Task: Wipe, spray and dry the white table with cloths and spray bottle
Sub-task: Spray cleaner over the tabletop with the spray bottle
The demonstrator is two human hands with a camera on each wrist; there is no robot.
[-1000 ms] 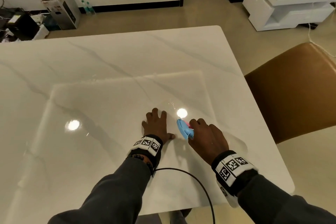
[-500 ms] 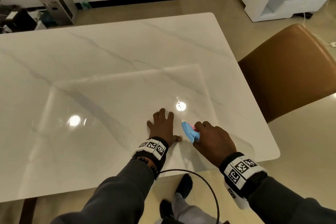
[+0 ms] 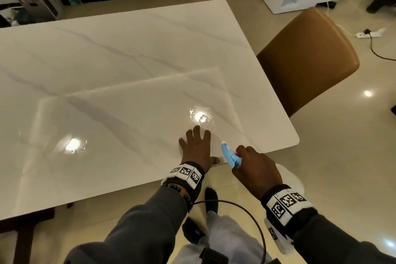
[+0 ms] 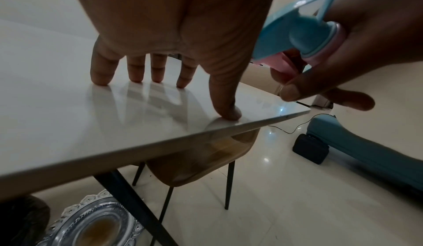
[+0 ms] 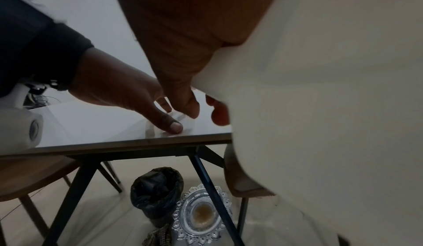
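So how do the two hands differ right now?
The left hand lies flat, fingers spread, on the table; the right hand is curled round the spray bottle. The left holds nothing; the right's finger sits on the trigger. Both wear marker wristbands.

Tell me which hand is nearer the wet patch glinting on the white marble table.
Left. The left hand lies flat on the white marble table, fingertips just short of the wet patch. The right hand holds the blue spray bottle farther back, by the table's near edge.
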